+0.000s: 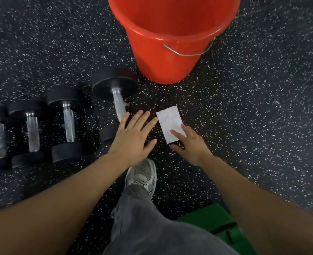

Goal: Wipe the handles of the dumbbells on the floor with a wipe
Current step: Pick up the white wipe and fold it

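Both hands are reaching out: right hand (190, 144), fingers spread, is pressing the wipe (168, 122) beside the bucket (163, 57); left hand (133, 137) is hovering empty. Pinching an edge should lift it cleanly.

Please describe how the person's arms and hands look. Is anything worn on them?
Both arms are bare up to the picture's edge: no sleeves show. The left hand and right hand wear no gloves, and no rings, watch or bands can be seen. Both hands have short nails.
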The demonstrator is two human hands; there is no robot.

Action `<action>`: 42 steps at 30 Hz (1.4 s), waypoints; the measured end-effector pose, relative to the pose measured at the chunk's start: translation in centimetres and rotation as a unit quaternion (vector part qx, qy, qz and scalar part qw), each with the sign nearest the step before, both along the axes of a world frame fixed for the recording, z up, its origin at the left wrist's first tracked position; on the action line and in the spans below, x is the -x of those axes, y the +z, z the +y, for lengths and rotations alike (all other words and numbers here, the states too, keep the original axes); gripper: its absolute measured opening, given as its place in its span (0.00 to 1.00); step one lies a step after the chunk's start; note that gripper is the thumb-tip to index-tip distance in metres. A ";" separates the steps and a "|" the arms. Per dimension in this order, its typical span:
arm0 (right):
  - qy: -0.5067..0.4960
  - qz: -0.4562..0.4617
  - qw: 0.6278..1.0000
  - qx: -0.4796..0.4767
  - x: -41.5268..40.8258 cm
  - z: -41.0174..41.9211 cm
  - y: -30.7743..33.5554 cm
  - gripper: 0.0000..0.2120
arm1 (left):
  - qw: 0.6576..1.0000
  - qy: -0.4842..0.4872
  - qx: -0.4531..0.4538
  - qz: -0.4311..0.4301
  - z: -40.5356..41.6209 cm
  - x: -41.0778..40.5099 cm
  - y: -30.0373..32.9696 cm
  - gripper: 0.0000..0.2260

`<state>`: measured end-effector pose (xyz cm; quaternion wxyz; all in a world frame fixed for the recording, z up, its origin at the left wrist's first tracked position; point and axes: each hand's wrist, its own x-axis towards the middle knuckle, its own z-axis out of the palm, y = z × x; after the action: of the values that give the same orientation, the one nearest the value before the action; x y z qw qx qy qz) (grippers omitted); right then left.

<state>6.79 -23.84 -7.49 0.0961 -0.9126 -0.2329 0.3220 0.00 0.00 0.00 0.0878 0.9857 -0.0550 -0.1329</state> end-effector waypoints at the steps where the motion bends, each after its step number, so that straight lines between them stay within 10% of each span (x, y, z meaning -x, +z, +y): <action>1: 0.000 0.005 1.000 0.010 0.1 -0.2 -0.4 0.31 | 1.000 -0.007 -0.013 -0.002 -0.1 -0.1 -0.1 0.31; 23: 0.022 -0.012 0.998 0.062 1.0 -1.2 -1.4 0.29 | 0.999 0.000 0.015 -0.043 -0.8 0.2 0.5 0.29; 42: 0.137 -0.217 0.949 -0.184 -0.5 2.5 13.8 0.21 | 0.987 0.016 0.119 -0.108 -0.7 -1.8 7.8 0.29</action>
<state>7.25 -21.32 6.26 0.1647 -0.8861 -0.4262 0.0778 1.84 -0.72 7.79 0.2001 0.9775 -0.0639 -0.0170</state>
